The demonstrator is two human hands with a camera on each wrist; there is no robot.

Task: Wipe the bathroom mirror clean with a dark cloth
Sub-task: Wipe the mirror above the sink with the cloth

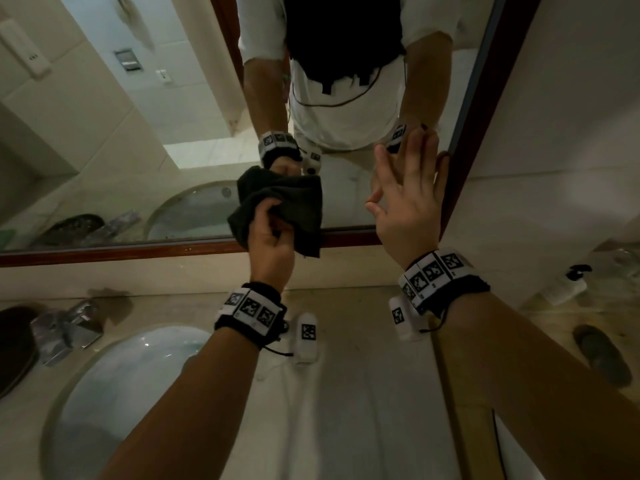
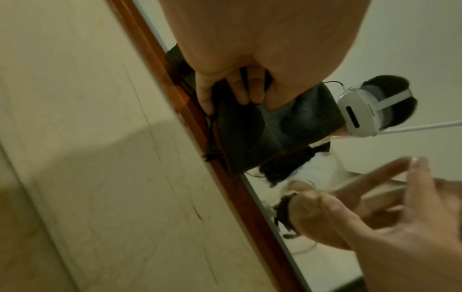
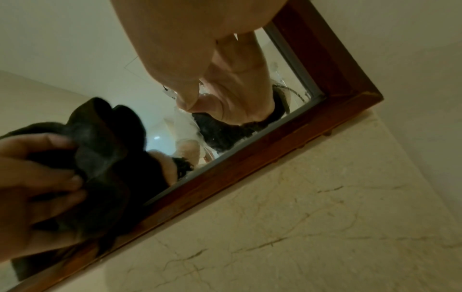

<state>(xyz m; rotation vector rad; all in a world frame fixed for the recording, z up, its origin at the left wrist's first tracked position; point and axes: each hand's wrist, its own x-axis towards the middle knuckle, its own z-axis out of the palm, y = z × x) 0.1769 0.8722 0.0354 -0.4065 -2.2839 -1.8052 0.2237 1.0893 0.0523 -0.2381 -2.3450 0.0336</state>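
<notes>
A wood-framed mirror [image 1: 156,133] hangs above the counter. My left hand [image 1: 266,216] grips a bunched dark cloth [image 1: 298,206] against the glass near the bottom frame rail [image 1: 138,245]; the cloth's lower edge hangs over the rail. The left wrist view shows the fingers [image 2: 235,92] curled into the cloth [image 2: 275,128]. My right hand [image 1: 405,188] lies flat on the glass with straight, spread fingers, close to the mirror's lower right corner [image 3: 350,102]. In the right wrist view that hand [image 3: 225,89] meets its reflection, with the cloth [image 3: 105,148] to its left.
An oval sink [image 1: 121,393] sits in the marble counter [image 1: 363,393] below the left arm. Shiny packets [image 1: 65,327] and a dark dish [image 1: 14,341] lie at the left. A pump bottle [image 1: 568,285] stands at the right, and a shoe [image 1: 602,355] lies on the floor beyond.
</notes>
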